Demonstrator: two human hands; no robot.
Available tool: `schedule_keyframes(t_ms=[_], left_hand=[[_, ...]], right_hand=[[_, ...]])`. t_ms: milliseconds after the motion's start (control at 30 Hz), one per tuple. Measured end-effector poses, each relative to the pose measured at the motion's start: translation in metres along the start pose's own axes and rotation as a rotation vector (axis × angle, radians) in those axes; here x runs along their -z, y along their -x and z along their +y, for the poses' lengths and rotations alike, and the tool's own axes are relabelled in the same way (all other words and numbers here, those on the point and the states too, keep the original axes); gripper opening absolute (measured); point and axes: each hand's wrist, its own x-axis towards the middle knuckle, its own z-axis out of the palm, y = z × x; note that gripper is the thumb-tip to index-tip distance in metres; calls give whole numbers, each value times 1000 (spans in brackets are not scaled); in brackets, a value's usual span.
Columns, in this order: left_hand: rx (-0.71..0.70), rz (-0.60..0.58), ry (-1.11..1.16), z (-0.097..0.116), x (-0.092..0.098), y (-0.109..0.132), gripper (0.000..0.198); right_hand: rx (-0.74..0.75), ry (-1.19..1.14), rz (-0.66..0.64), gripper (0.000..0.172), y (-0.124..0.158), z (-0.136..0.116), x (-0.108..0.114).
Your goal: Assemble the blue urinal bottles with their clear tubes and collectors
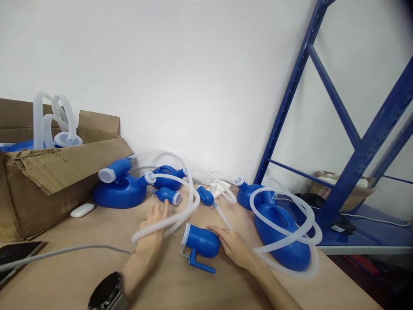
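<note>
A blue urinal cup (202,242) with a white cap and a blue handle lies tilted in front of me. My right hand (235,247) is closed at its rear end, with part of the grip hidden behind the hand. Farther left, my left hand (154,217) reaches forward with its fingers apart. Its fingertips are close to a smaller-looking blue urinal cup (166,195) with a white cap; whether they touch it I cannot tell. A translucent hose (167,221) crosses over my left wrist.
Blue urinal bottles (119,193) stand at the back left; another bottle (280,234) with coiled hose lies right. An open cardboard box (64,172) holds more hoses. A white mouse-shaped object (82,210), a grey cable (80,247) and a blue shelf frame (342,189) surround the table.
</note>
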Motion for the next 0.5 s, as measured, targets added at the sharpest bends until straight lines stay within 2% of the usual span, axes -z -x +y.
schedule_keyframes(t_ms=[67,133,233,367,433,500], left_hand=[[31,-46,-42,-5,-1,5,55],[29,-77,-75,0,0,12,55],[-35,-104,-84,26,4,26,58],[-240,-203,-16,61,4,48,44],[-278,-205,2,68,2,54,44],[-239,-190,24,67,1,54,46]], right_hand=[[1,6,7,51,0,-1,0],[-12,24,10,51,1,-2,0],[-35,66,23,51,1,-3,-2],[-94,86,146,50,0,-3,-4],[-143,96,181,51,0,-3,-4],[-179,93,190,53,0,-2,-4]])
